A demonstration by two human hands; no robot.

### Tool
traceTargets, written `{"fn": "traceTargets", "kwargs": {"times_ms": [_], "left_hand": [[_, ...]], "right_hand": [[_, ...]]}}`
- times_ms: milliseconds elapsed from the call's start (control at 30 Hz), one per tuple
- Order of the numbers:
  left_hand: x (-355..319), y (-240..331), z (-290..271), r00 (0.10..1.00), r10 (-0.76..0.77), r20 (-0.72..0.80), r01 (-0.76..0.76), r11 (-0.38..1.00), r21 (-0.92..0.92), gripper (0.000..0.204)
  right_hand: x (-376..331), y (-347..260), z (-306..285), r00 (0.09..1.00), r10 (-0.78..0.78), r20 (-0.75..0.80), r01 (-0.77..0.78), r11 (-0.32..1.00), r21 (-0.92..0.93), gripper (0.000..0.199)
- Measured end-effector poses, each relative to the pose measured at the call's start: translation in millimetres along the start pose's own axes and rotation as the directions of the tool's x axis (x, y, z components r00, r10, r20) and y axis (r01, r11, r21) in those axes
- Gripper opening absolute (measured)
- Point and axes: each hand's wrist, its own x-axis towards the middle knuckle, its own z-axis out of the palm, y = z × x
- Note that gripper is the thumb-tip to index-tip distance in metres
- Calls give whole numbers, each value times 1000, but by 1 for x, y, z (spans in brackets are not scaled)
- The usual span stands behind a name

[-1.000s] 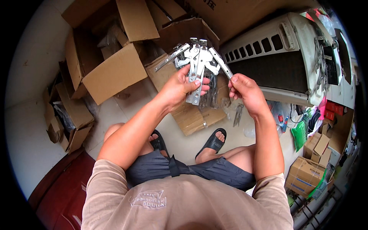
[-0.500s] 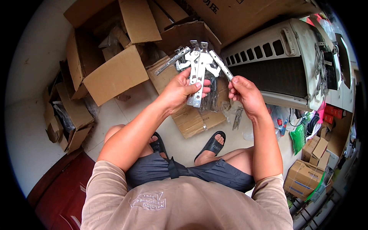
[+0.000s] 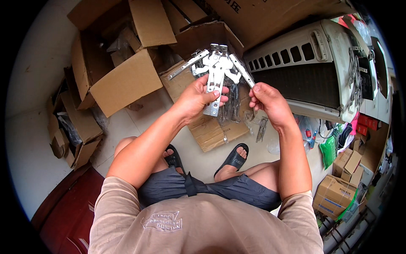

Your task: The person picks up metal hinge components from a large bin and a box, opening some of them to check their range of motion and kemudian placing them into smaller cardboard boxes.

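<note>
The seated person holds one cluster of metal brackets (image 3: 216, 70) at chest height, above the knees. The exact number of pieces in the cluster cannot be told; at least two flat strips run down its middle and two thin arms fan out, one toward 10 o'clock and one toward 4 o'clock.

The left hand (image 3: 196, 99) is clamped around the lower strips of the cluster, thumb across the front, fingers wrapped behind. The right hand (image 3: 266, 99) sits at 3 o'clock of the left, close beside it. Its fingers are pinched together on the lower end of the thin arm that points to 4 o'clock.

Surroundings, counted:
- One air conditioner unit (image 3: 315, 70), white with a slotted grille, lies at 2 o'clock of the hands.
- One large open cardboard box (image 3: 122, 82) stands at 9 o'clock of the hands, flaps spread.
- One flat carton (image 3: 211, 131) lies on the floor directly beneath the hands; more bracket parts in clear bags rest on it, partly hidden by the hands.
- One loose metal piece (image 3: 261, 129) lies on the floor at 5 o'clock of the right hand.
- Two black sandals (image 3: 232, 158) are on the person's feet, at 6 o'clock.
- Several small boxes (image 3: 336, 194) are stacked at 4 o'clock, well apart.
</note>
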Motion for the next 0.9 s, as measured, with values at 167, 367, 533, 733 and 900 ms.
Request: {"fn": "traceTargets", "kwargs": {"times_ms": [167, 367, 533, 733, 900], "left_hand": [[2, -2, -2, 999, 19, -31, -16, 995, 95, 50], [4, 0, 1, 998, 38, -49, -33, 993, 115, 51], [5, -4, 0, 997, 65, -45, -54, 975, 214, 52], [3, -5, 11, 995, 95, -29, -83, 953, 291, 48], [3, -4, 16, 991, 136, -10, -120, 909, 399, 43]], "right_hand": [[3, 1, -4, 999, 32, 38, -28, 996, -83, 25], [-1, -5, -3, 999, 39, 35, -35, 993, -112, 26], [5, 4, 0, 997, -62, -37, 57, 991, -122, 44], [8, 10, 9, 973, -166, -163, 137, 975, -173, 73], [8, 12, 24, 927, -311, -207, 243, 923, -300, 71]]}}
